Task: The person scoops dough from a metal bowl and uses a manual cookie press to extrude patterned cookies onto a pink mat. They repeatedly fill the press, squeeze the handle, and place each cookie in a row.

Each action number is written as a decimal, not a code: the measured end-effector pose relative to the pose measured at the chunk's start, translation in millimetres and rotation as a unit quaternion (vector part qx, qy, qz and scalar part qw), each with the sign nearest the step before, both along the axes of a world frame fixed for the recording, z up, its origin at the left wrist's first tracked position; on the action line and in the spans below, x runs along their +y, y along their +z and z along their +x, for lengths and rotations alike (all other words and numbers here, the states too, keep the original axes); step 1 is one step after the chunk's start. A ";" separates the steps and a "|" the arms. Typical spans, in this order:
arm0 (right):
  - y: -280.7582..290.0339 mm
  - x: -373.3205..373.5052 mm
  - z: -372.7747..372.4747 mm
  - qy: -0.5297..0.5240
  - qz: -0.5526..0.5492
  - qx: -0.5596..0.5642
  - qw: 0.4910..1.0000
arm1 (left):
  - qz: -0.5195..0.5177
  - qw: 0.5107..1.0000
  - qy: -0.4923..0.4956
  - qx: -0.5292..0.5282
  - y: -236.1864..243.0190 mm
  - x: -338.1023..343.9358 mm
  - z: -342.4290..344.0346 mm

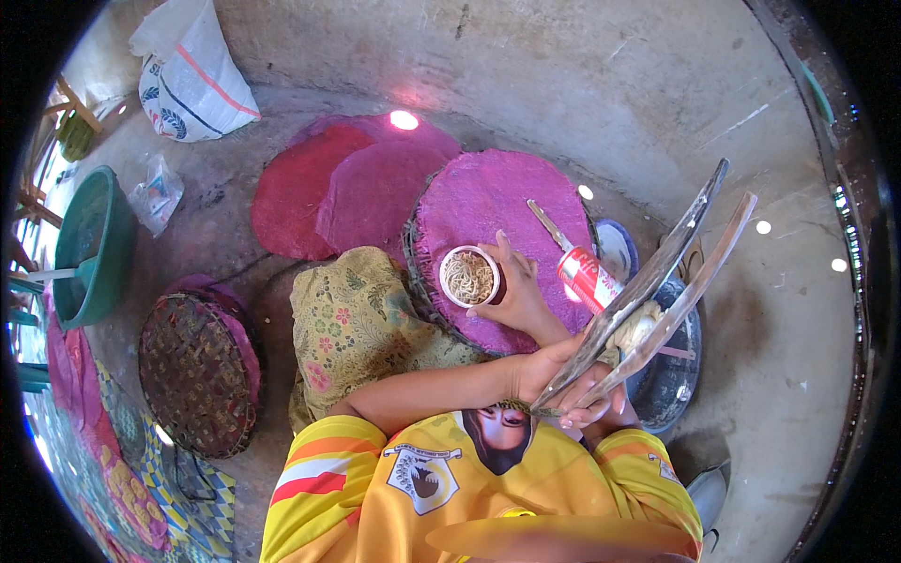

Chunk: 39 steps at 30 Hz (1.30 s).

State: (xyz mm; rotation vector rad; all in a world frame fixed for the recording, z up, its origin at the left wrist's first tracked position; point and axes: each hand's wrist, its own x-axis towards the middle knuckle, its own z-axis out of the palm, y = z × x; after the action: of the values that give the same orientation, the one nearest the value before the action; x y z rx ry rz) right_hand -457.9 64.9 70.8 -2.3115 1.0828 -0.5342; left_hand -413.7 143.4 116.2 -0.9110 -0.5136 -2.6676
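My forearms cross in front of me. At the right, my left hand (572, 380) is closed round the lower ends of two long, worn wooden slats (676, 246). A pale, dough-like lump (638, 326) sits between the slats. My right hand (516, 286) reaches left under them. Its thumb and fingers are round the right side of a small white cup (444, 272), which holds thin, pale, noodle-like strands (469, 277). Under the cup lies a round, pink-cloth-covered surface (511, 183). A red-and-white can (584, 275) lies there beside a knife (549, 223).
A grey basin (690, 375), partly behind the slats, stands at the right. Patterned cloth (347, 319) bunches before me. Red and pink round cloths (291, 202) lie further back. At left are a round woven tray (188, 375), a green basin (117, 235) and a white sack (197, 89).
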 end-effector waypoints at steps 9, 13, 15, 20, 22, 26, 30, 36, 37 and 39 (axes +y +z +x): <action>0.2 -4.5 1.7 0.018 -0.012 0.029 0.999 | 0.033 0.999 -0.033 0.020 -9.9 4.1 -3.8; 5.8 -5.8 -0.4 0.021 0.012 0.053 0.998 | 0.026 0.999 -0.033 0.008 -11.9 3.0 -0.4; 9.3 -4.3 -2.4 0.024 0.014 0.032 0.999 | 0.016 1.000 -0.019 -0.004 -12.5 2.8 0.5; 6.2 -1.5 1.7 0.004 0.029 -0.006 1.000 | 0.008 1.000 -0.025 -0.012 -13.8 4.3 -4.4; 2.3 -2.5 2.3 0.010 0.028 0.015 0.999 | 0.007 0.999 -0.033 -0.005 -15.1 5.4 -5.7; -5.1 -4.0 -1.5 0.003 0.042 -0.058 0.997 | -0.013 0.999 -0.013 -0.035 -18.1 7.5 -4.5; -12.3 -1.9 -4.1 -0.005 0.042 -0.023 0.999 | -0.001 0.999 -0.041 -0.024 -18.1 8.5 -5.1; -8.7 0.2 -37.1 -0.005 0.021 -0.118 0.993 | -0.011 0.999 -0.039 -0.030 -19.2 10.1 -6.6; -7.1 5.4 -46.6 -0.011 0.023 -0.117 0.993 | -0.017 0.999 -0.037 -0.029 -19.8 10.4 -7.2; -5.1 17.2 -63.4 -0.034 0.089 -0.071 0.993 | -0.016 0.999 -0.040 -0.021 -21.2 11.7 -9.3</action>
State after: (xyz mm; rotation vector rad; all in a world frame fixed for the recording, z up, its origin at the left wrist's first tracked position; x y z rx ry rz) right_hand -521.3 82.1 65.7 -2.0570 1.0977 -0.5942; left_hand -423.0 155.1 95.0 -0.9047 -0.5428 -2.7638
